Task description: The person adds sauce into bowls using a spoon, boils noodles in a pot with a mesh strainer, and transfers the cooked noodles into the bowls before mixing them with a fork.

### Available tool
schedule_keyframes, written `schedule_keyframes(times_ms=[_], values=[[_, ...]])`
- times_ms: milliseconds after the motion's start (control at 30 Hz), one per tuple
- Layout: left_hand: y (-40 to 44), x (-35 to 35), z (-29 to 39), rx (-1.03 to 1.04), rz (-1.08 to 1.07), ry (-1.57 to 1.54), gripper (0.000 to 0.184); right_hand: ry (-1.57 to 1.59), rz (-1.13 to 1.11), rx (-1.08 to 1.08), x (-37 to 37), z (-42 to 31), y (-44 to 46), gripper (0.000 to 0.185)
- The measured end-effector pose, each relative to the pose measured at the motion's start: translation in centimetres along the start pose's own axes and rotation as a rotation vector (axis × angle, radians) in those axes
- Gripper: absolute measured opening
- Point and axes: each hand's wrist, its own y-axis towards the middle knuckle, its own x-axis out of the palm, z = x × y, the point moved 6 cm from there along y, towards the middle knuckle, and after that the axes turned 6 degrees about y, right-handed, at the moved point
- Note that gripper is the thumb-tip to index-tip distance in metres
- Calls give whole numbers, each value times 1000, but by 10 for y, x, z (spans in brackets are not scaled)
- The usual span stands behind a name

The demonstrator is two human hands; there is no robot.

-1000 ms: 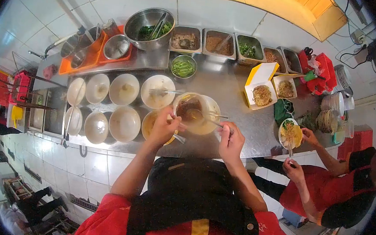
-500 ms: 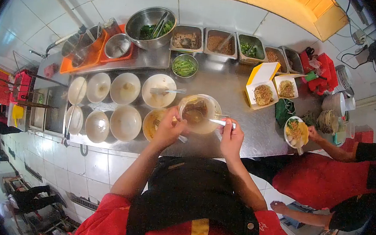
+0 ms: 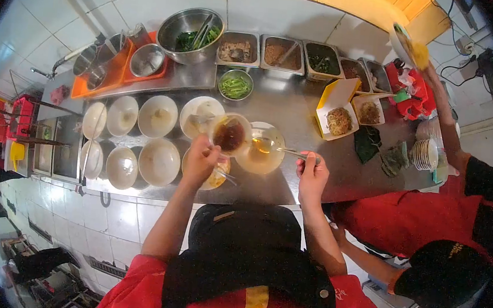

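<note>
My left hand grips a small pale bowl of dark brown liquid, tilted a little, left of a larger white bowl. Between the fingers of my right hand is the handle of a metal spoon. Its head is over the larger bowl, with amber liquid at that spot; whether this lies in the spoon or the bowl I cannot tell. Close to my left hand, a bowl with yellowish residue has a utensil in it. Behind, another white bowl is partly hidden by the small one.
Several white bowls stand in two rows at left. Metal food pans and a mixing bowl of greens line the back. Takeaway boxes stand to the right. A co-worker's arm lifts a plate of food.
The small bowl has moved left, off the larger bowl. My right hand's spoon has come out of it and is over the larger bowl. The co-worker's plate has risen toward the back shelf.
</note>
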Motion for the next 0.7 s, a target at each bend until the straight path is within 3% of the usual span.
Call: schedule_keyframes(times_ms=[100, 267, 333, 400, 567, 700], values=[[0, -21, 9, 9, 54, 47, 18, -102, 29, -130, -7, 1, -4, 25], [-8, -48, 23, 60, 91, 37, 14, -675, -134, -583, 9, -5, -29, 15], [-10, -56, 19, 63, 72, 13, 14, -685, -187, -620, 13, 3, -35, 7], [-14, -60, 21, 17, 79, -20, 15, -815, -369, -913, 28, 1, -51, 9], [-19, -63, 13, 62, -13, -49, 16, -827, -413, -911, 38, 1, -70, 12], [-14, -59, -5, -29, -66, -101, 13, -821, -261, -912, 41, -19, -88, 8]])
